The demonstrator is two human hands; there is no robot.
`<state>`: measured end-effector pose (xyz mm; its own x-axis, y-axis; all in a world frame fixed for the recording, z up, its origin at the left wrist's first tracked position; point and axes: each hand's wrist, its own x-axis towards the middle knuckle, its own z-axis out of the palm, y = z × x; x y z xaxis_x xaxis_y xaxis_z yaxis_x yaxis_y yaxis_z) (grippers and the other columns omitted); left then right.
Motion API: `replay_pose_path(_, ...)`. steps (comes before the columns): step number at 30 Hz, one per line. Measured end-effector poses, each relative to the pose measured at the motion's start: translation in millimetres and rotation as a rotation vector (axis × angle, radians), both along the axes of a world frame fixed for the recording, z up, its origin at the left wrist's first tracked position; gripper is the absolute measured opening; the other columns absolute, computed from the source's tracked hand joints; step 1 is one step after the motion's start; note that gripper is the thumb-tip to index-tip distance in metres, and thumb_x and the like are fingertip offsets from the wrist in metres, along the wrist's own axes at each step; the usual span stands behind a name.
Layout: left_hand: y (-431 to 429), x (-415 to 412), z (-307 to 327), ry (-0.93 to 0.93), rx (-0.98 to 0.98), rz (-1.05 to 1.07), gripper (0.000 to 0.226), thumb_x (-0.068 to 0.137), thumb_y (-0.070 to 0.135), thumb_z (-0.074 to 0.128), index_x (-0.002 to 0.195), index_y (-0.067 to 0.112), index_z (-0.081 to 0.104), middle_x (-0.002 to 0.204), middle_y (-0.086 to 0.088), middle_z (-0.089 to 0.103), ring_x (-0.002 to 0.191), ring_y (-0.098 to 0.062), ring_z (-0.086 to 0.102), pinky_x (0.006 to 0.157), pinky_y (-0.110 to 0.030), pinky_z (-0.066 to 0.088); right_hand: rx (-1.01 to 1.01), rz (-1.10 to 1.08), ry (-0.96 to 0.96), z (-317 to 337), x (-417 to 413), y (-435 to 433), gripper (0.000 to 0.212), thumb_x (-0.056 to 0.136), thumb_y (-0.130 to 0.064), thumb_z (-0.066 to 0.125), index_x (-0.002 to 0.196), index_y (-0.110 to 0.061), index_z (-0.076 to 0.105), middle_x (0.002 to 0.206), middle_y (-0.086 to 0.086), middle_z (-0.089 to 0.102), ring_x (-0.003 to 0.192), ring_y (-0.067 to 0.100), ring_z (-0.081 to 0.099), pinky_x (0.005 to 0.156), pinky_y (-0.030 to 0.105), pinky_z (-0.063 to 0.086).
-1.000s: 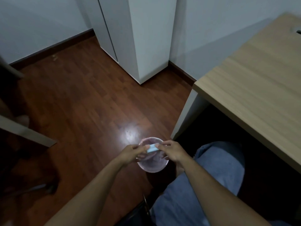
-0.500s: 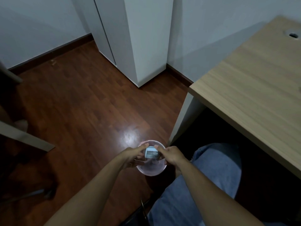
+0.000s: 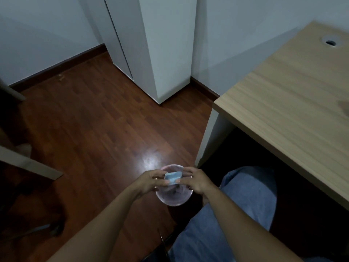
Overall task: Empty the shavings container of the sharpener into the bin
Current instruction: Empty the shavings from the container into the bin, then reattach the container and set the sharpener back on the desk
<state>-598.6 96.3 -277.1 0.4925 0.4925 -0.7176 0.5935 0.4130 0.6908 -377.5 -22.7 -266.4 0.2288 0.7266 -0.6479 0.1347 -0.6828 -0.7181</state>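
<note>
Lying crosswise over bin (image 3: pixel 172 197): sharpener (image 3: pixel 173 178)

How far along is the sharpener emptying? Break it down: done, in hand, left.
Done: the sharpener has been brought over the bin on the floor, beside the desk.
In hand: the left hand and right hand grip it together above the bin's mouth.
Left: whether the container is open or shavings have dropped is too small and dim to tell; tipping them out likely remains.
</note>
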Motion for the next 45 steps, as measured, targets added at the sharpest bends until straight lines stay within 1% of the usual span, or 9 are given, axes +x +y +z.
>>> replay_pose_path(2, 1, 0, 3, -0.027, 0.103, 0.001, 0.042, 0.082, 0.015, 0.097, 0.120, 0.028, 0.086, 0.115, 0.010, 0.086, 0.097, -0.009, 0.076, 0.080, -0.034, 0.061, 0.052, 0.029, -0.025, 7, -4, 1, 0.041, 0.087, -0.014, 0.092, 0.113, -0.041, 0.075, 0.113, -0.008, 0.078, 0.093, 0.011, 0.072, 0.072, 0.014, 0.054)
replay_pose_path(8, 34, 11, 56, -0.105, 0.295, 0.019, 0.059, 0.089, 0.012, 0.093, 0.143, 0.023, 0.074, 0.143, 0.004, 0.077, 0.102, -0.009, 0.078, 0.080, -0.025, 0.062, 0.199, -0.092, -0.031, 46, -6, 24, 0.053, 0.091, -0.008, 0.087, 0.139, -0.018, 0.067, 0.132, 0.001, 0.073, 0.086, 0.009, 0.069, 0.073, 0.017, 0.054)
replay_pose_path(14, 89, 32, 156, -0.261, 0.493, 0.046, 0.056, 0.093, 0.005, 0.087, 0.146, 0.017, 0.072, 0.142, -0.002, 0.079, 0.131, -0.016, 0.076, 0.090, -0.024, 0.066, 0.416, -0.059, -0.144, 156, 5, 83, 0.063, 0.101, -0.026, 0.077, 0.158, -0.034, 0.052, 0.159, -0.007, 0.052, 0.105, 0.010, 0.075, 0.088, 0.031, 0.067)
replay_pose_path(20, 125, 68, 261, -0.448, 0.652, 0.042, 0.048, 0.097, 0.001, 0.079, 0.142, 0.016, 0.070, 0.122, 0.006, 0.085, 0.102, -0.010, 0.078, 0.084, -0.021, 0.066, 0.650, -0.086, -0.256, 258, 34, 117, 0.059, 0.102, -0.035, 0.076, 0.156, -0.027, 0.055, 0.152, -0.007, 0.060, 0.086, 0.016, 0.081, 0.076, 0.025, 0.060)
replay_pose_path(25, 119, 115, 318, -0.514, 0.747, -0.052, 0.053, 0.094, 0.023, 0.087, 0.145, 0.021, 0.071, 0.135, 0.002, 0.081, 0.117, -0.011, 0.080, 0.106, -0.033, 0.063, 0.707, -0.104, -0.335, 314, 75, 97, 0.058, 0.101, -0.040, 0.076, 0.155, -0.026, 0.058, 0.142, -0.013, 0.068, 0.079, 0.014, 0.080, 0.073, 0.023, 0.063)
replay_pose_path(30, 97, 171, 335, -0.546, 0.768, -0.132, 0.054, 0.085, 0.039, 0.090, 0.136, 0.029, 0.077, 0.125, 0.006, 0.086, 0.117, -0.017, 0.082, 0.102, -0.034, 0.063, 0.624, -0.038, -0.606, 347, 123, 49, 0.069, 0.099, -0.052, 0.075, 0.160, -0.029, 0.053, 0.155, -0.008, 0.064, 0.117, 0.014, 0.072, 0.097, 0.030, 0.058)
replay_pose_path(34, 62, 238, 333, -0.581, 0.704, -0.279, 0.044, 0.094, 0.020, 0.088, 0.136, 0.021, 0.076, 0.118, -0.004, 0.088, 0.109, -0.020, 0.082, 0.079, -0.014, 0.063, 0.461, 0.083, -0.919, 380, 176, -18, 0.084, 0.097, -0.061, 0.072, 0.167, -0.024, 0.044, 0.170, -0.003, 0.049, 0.152, 0.019, 0.050, 0.121, 0.034, 0.041)
replay_pose_path(37, 38, 285, 327, -0.585, 0.672, -0.432, 0.044, 0.091, 0.022, 0.091, 0.132, 0.027, 0.077, 0.125, 0.004, 0.084, 0.116, -0.016, 0.079, 0.090, -0.021, 0.066, 0.407, 0.064, -1.071, 403, 212, -71, 0.078, 0.099, -0.053, 0.074, 0.164, -0.020, 0.049, 0.172, -0.001, 0.046, 0.162, 0.018, 0.035, 0.127, 0.024, 0.021)
replay_pose_path(45, -32, 376, 310, -0.623, 0.700, -0.691, 0.047, 0.090, 0.035, 0.093, 0.134, 0.031, 0.077, 0.123, 0.015, 0.085, 0.113, -0.001, 0.080, 0.106, -0.030, 0.064, 0.107, -0.277, -0.954, 386, 291, -198, 0.127, 0.068, -0.078, 0.083, 0.172, -0.026, 0.030, 0.177, 0.003, 0.036, 0.165, 0.024, 0.032, 0.133, 0.043, 0.030)
